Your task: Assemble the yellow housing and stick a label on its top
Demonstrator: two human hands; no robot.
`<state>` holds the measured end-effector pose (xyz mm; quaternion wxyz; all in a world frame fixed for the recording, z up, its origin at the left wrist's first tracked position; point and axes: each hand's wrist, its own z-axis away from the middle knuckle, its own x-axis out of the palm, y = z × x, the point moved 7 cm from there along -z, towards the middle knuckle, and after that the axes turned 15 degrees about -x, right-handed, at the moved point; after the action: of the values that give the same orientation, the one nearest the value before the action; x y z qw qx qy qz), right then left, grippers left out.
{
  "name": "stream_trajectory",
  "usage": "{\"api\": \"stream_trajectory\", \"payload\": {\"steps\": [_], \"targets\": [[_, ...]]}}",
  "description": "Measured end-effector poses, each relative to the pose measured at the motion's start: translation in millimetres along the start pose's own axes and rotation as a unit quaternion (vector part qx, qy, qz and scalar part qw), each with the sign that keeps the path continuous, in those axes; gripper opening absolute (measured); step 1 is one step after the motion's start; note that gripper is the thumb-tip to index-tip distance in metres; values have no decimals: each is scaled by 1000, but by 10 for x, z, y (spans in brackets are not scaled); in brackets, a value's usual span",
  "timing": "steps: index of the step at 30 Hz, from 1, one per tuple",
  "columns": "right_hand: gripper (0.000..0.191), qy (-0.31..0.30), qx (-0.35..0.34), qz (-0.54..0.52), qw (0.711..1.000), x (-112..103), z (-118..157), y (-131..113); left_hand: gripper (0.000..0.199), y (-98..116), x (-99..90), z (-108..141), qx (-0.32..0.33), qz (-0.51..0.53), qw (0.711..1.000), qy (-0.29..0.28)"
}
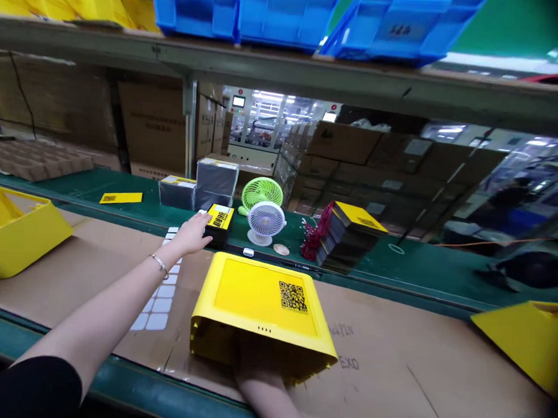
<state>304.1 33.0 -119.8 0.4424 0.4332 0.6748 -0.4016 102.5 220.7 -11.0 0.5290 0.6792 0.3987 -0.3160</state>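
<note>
Head view: I look down over a cardboard-covered bench (383,370), with a green conveyor belt (425,273) along its far edge and a shelf (286,69) of blue plastic bins (289,13) overhead.

Bench edges: a second yellow casing (16,232) sits at the left edge and a third yellow casing (524,340) at the right. Open cardboard lies between the centre and the right one.

Centre: a yellow casing (265,302) with a QR code sits near the front edge, open end toward me.

Right hand: the right hand (254,364) goes in under that open end. The shell hides the fingers, so I cannot tell their grip. I judge a centred hand steadies the shell best.

Left hand: the left hand (191,234) reaches across white tiles (156,305), fingers apart, just beside a black box (219,231) with a yellow label at the belt's near edge.
</note>
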Motion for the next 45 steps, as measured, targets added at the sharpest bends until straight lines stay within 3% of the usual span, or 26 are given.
{"api": "stream_trajectory", "payload": {"steps": [4,9,13,16,19,21,23,26,28,30,32,35,38,41,43,45], "targets": [[57,-10,10,5,1000,-16,9,10,74,-89,264,-76,4,-15,1000,16],[52,-48,5,-3,999,-44,-12,-26,32,-136,209,68,35,18,997,67],[50,-81,-17,4,997,-65,-12,-57,18,-80,-73,193,40,82,988,122],[48,-84,-54,7,995,-29,73,-46,15,-9,-427,307,22,161,967,196],[42,-16,-131,19,991,-47,209,-72,20,31,-830,472,-15,266,923,278],[31,54,-205,13,977,-128,310,-158,28,64,-1062,606,-30,331,893,302],[24,126,-272,-12,954,-293,405,-284,30,117,-1231,748,-26,430,860,273],[21,205,-347,-51,914,-699,537,-519,29,260,-1319,992,-10,627,765,146],[24,232,-404,-65,882,-1034,654,-695,33,406,-1314,1198,-16,665,742,84],[29,257,-441,-61,858,-1370,779,-805,39,555,-1264,1390,-29,655,754,29],[32,282,-416,-55,862,-1645,831,-773,42,641,-1211,1535,-43,636,770,-13],[39,382,-350,-154,841,-1950,836,-518,39,558,-1252,1655,-57,637,769,4],[40,431,-269,-230,830,-2027,718,-283,40,394,-1324,1733,-78,632,770,37],[36,391,-221,-212,868,-2033,562,-316,47,447,-1242,1860,-91,555,826,-26],[35,333,-219,-184,898,-2016,470,-421,49,596,-1129,1993,-67,458,882,-86],[35,267,-205,-138,931,-1943,378,-464,47,727,-1036,2127,-28,352,929,-106]]}}
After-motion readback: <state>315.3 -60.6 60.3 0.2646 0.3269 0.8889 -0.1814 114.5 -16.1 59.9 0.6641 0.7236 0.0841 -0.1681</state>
